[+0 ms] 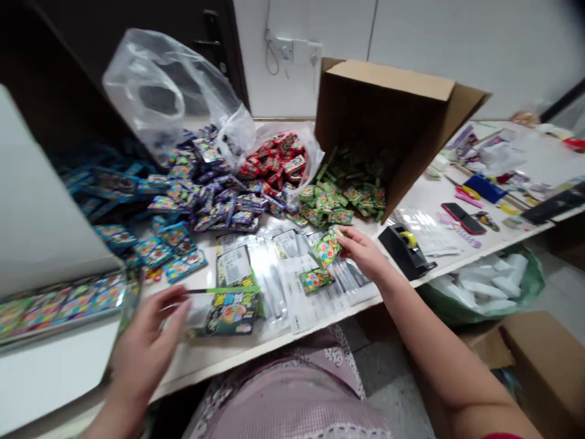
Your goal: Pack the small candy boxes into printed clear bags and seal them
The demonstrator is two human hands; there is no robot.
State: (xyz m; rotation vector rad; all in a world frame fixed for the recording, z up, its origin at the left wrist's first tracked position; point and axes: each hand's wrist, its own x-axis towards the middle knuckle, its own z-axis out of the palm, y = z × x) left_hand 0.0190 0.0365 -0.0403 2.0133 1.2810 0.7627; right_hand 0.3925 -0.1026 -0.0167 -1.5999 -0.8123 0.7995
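My right hand pinches a small green candy packet above the table's front part. Just below it, another green packet lies on flat clear plastic sleeves with printed sheets. My left hand, somewhat blurred, has thumb and fingers apart. It is beside the left end of a small dark printed box with a green edge; whether the fingertips touch it I cannot tell. Nearest to the right hand, a heap of green packets spills from a cardboard box lying on its side.
Purple packets, red packets in a clear bag, and blue packets are piled at the back and left. A black tape dispenser and a phone lie right. A white carton flap stands left.
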